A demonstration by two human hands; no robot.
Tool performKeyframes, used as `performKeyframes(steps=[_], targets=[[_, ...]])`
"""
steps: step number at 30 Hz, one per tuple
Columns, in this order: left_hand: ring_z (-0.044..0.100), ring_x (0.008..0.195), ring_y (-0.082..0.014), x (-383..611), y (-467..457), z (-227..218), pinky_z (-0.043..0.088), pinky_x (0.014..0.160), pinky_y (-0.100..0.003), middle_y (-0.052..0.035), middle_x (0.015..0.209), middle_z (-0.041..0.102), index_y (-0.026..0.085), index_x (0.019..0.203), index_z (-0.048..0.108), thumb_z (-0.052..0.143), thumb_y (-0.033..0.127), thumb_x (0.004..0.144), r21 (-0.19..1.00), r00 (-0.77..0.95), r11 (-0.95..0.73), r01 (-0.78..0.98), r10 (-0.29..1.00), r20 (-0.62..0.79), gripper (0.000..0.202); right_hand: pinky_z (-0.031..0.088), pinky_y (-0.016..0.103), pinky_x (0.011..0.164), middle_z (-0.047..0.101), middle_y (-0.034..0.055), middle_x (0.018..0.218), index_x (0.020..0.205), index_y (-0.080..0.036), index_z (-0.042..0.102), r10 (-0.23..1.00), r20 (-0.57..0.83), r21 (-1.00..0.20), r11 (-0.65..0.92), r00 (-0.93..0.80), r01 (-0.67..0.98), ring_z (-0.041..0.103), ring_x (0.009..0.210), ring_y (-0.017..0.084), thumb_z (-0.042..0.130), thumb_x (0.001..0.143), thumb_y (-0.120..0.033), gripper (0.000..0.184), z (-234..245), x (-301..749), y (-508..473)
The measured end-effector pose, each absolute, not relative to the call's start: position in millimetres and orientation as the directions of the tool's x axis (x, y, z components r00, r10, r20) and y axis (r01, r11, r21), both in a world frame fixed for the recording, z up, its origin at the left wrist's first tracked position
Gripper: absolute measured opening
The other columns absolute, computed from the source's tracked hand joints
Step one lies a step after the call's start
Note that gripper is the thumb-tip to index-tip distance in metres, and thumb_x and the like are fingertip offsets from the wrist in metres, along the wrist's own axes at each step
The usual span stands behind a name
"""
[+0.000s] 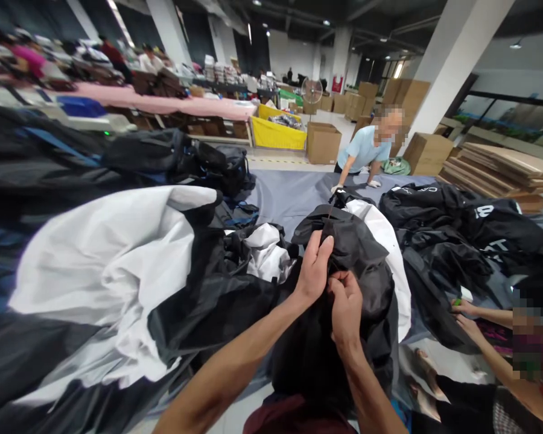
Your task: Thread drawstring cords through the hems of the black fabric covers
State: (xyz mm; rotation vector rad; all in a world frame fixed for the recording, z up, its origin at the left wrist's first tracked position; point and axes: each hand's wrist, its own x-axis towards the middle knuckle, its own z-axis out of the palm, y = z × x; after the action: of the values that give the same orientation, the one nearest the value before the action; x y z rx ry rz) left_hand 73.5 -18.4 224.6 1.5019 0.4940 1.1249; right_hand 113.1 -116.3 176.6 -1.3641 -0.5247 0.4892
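A bunched piece of thin black fabric (359, 247) lies in front of me on the table. My left hand (314, 271) is closed on its near edge, thumb on top and the other fingers partly hidden by the cloth. Just to the right and lower, my right hand (346, 298) pinches the same fabric with its fingers curled in. A white fabric panel (396, 265) runs along the right side of the black cloth. To the left spreads a large crumpled white cloth (113, 259) over more black material.
Across the grey table (280, 193) a co-worker (364, 147) leans with gloved hands on it. Another person's hands (468, 316) work at the right edge. Black printed bags (475, 223) pile up at right, black bags (163, 154) at left. A yellow bin (276, 132) stands beyond.
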Motion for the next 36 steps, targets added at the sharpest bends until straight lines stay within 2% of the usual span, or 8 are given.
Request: performKeyframes(steps=[6, 9, 12, 14, 16, 21, 26, 36], targets=[[0.063, 0.104, -0.0206, 84.4, -33.4, 221.4, 0.048, 0.098, -0.032, -0.005, 0.109, 0.07, 0.023, 0.108, 0.062, 0.044, 0.045, 0.114, 0.914, 0.465, -0.353, -0.201, 0.787, 0.406, 0.029, 0.046, 0.029, 0.072, 0.06, -0.002, 0.079, 0.086, -0.022, 0.06, 0.522, 0.129, -0.982, 0.188, 0.843, 0.034, 0.055, 0.074, 0.016, 0.056, 0.089, -0.041, 0.02, 170.5, 111.7, -116.2], [0.059, 0.092, -0.0198, 88.8, -27.2, 221.0, 0.046, 0.089, -0.032, -0.003, 0.095, 0.064, 0.023, 0.098, 0.058, 0.042, 0.043, 0.114, 0.893, 0.409, -0.421, -0.159, 0.796, 0.447, 0.03, 0.051, 0.032, 0.078, 0.069, 0.001, 0.087, 0.097, -0.021, 0.067, 0.572, 0.197, -0.979, 0.154, 0.797, 0.131, 0.063, 0.081, 0.019, 0.058, 0.096, -0.042, 0.023, 165.4, 114.5, -127.7], [0.054, 0.085, -0.0186, 88.7, -19.1, 222.6, 0.043, 0.084, -0.032, -0.0009, 0.087, 0.058, 0.023, 0.09, 0.053, 0.043, 0.04, 0.113, 0.877, 0.312, -0.469, -0.106, 0.822, 0.477, 0.031, 0.054, 0.036, 0.086, 0.078, 0.0057, 0.102, 0.118, -0.022, 0.076, 0.66, 0.399, -0.902, 0.159, 0.636, 0.402, 0.07, 0.093, 0.022, 0.063, 0.102, -0.039, 0.027, 162.8, 120.3, -141.2], [0.053, 0.085, -0.0182, 88.2, -17.9, 228.9, 0.043, 0.083, -0.031, -0.0004, 0.087, 0.058, 0.023, 0.088, 0.052, 0.044, 0.039, 0.113, 0.883, 0.28, -0.457, -0.109, 0.838, 0.469, 0.031, 0.053, 0.038, 0.092, 0.077, 0.0069, 0.106, 0.12, -0.025, 0.08, 0.593, 0.579, -0.781, 0.205, 0.56, 0.59, 0.07, 0.099, 0.023, 0.064, 0.104, -0.035, 0.025, 166.0, 124.1, -147.1], [0.055, 0.088, -0.0184, 89.1, -21.5, 240.9, 0.045, 0.085, -0.03, -0.0008, 0.089, 0.06, 0.023, 0.09, 0.055, 0.045, 0.041, 0.113, 0.897, 0.271, -0.415, -0.152, 0.855, 0.442, 0.031, 0.052, 0.039, 0.095, 0.074, 0.0072, 0.106, 0.114, -0.025, 0.081, 0.472, 0.689, -0.698, 0.228, 0.55, 0.679, 0.067, 0.103, 0.023, 0.062, 0.106, -0.033, 0.022, 174.7, 125.7, -150.1], [0.062, 0.103, -0.0234, 96.8, -42.0, 276.6, 0.051, 0.092, -0.032, -0.0049, 0.099, 0.068, 0.022, 0.101, 0.065, 0.049, 0.053, 0.112, 0.925, 0.347, -0.262, -0.274, 0.871, 0.349, 0.036, 0.048, 0.043, 0.098, 0.064, 0.0077, 0.116, 0.114, -0.024, 0.072, 0.317, 0.756, -0.652, 0.284, 0.573, 0.703, 0.061, 0.112, 0.025, 0.055, 0.109, -0.032, 0.019, 202.1, 121.5, -153.8], [0.064, 0.118, -0.0267, 103.8, -57.4, 270.3, 0.052, 0.104, -0.035, -0.0085, 0.115, 0.073, 0.021, 0.112, 0.07, 0.05, 0.056, 0.111, 0.944, 0.485, -0.154, -0.293, 0.827, 0.286, 0.04, 0.044, 0.045, 0.099, 0.059, 0.0078, 0.114, 0.122, -0.024, 0.065, 0.225, 0.827, -0.558, 0.212, 0.515, 0.802, 0.056, 0.113, 0.025, 0.044, 0.109, -0.018, 0.026, 191.2, 121.3, -152.2], [0.064, 0.107, -0.023, 121.2, -53.2, 242.1, 0.053, 0.099, -0.034, -0.0052, 0.104, 0.07, 0.021, 0.103, 0.068, 0.059, 0.057, 0.104, 0.944, 0.603, -0.031, -0.33, 0.763, 0.235, 0.037, 0.044, 0.043, 0.092, 0.059, 0.0064, 0.108, 0.109, -0.024, 0.067, 0.124, 0.833, -0.55, 0.29, 0.539, 0.783, 0.057, 0.105, 0.025, 0.041, 0.105, -0.014, 0.027, 165.4, 126.1, -137.9]])
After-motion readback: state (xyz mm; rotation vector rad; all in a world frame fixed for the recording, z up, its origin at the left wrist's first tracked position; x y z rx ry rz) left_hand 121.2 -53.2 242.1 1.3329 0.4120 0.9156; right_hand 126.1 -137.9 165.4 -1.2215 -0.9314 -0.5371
